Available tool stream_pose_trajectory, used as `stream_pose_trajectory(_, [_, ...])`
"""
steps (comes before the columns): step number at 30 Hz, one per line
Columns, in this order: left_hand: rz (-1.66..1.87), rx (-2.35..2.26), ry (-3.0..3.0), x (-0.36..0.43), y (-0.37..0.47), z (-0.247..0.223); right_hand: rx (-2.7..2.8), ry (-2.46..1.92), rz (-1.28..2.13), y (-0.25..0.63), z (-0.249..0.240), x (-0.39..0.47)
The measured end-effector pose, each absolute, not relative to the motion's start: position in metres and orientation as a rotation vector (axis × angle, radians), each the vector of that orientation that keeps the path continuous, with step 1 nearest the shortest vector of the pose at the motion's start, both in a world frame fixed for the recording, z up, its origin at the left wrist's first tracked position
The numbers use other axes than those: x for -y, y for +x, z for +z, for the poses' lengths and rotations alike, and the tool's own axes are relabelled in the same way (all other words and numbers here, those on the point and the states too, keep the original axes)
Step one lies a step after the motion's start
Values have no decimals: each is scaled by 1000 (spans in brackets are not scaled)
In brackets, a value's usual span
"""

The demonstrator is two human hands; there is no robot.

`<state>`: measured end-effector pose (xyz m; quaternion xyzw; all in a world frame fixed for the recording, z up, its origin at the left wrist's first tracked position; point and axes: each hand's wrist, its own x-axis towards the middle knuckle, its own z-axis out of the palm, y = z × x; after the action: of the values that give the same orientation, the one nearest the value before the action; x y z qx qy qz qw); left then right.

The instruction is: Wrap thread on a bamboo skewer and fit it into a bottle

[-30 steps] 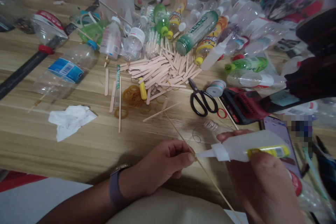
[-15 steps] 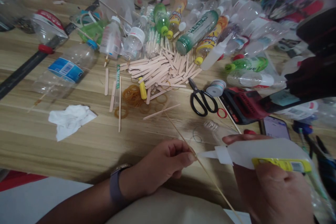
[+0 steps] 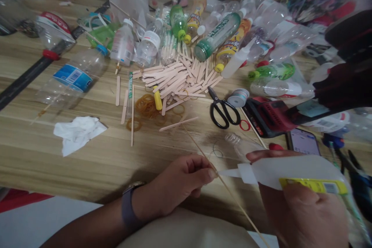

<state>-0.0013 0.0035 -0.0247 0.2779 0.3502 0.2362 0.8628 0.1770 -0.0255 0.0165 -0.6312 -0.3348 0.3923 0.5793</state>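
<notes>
My left hand, with a watch on the wrist, pinches a long thin wooden stick near its middle. The stick runs diagonally from the table down toward my lap. In my right hand lies a white glue bottle with a yellow label, held on its side. Its pointed nozzle touches or nearly touches the thin stick beside my left fingertips. At the stick's upper end a flat wooden stick lies on the table.
Behind are a pile of flat sticks, rubber bands, black scissors and many plastic bottles. A crumpled tissue lies left; a power tool and a phone are right.
</notes>
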Motion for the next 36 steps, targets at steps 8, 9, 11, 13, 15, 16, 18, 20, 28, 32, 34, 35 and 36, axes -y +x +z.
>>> stream_pose_trajectory(8, [499, -714, 583, -4, -1, -25, 844, -1338, 910, 180, 9, 17])
stream_pose_trajectory(9, [499, -714, 584, -4, -1, -25, 830, -1355, 905, 179, 10, 17])
stream_pose_trajectory(11, [501, -711, 583, -4, -1, -24, 814, -1367, 913, 178, 12, 17])
stream_pose_trajectory(13, [502, -707, 577, -4, 0, -24, 811, -1345, 947, 178, 13, 19])
stream_pose_trajectory(15, [503, -699, 565, -4, 0, -26, 815, -1326, 979, 178, 14, 21])
stream_pose_trajectory(16, [505, -694, 563, -3, -1, -26, 821, -1324, 981, 179, 13, 21])
stream_pose_trajectory(18, [510, -688, 567, -3, -1, -28, 856, -1311, 964, 180, 11, 22])
stream_pose_trajectory(20, [515, -684, 580, -3, -1, -28, 879, -1302, 957, 180, 9, 21])
stream_pose_trajectory(28, [496, -708, 608, -2, -2, -25, 788, -1232, 1074, 187, 1, 17])
stream_pose_trajectory(32, [500, -712, 613, -2, -2, -25, 690, -1230, 1088, 197, -7, 18])
stream_pose_trajectory(34, [496, -709, 610, -2, -2, -25, 705, -1227, 1101, 198, -9, 19])
stream_pose_trajectory(35, [493, -705, 605, -2, -1, -25, 727, -1229, 1110, 197, -9, 19])
stream_pose_trajectory(36, [492, -698, 600, -2, -1, -26, 748, -1230, 1118, 196, -8, 19])
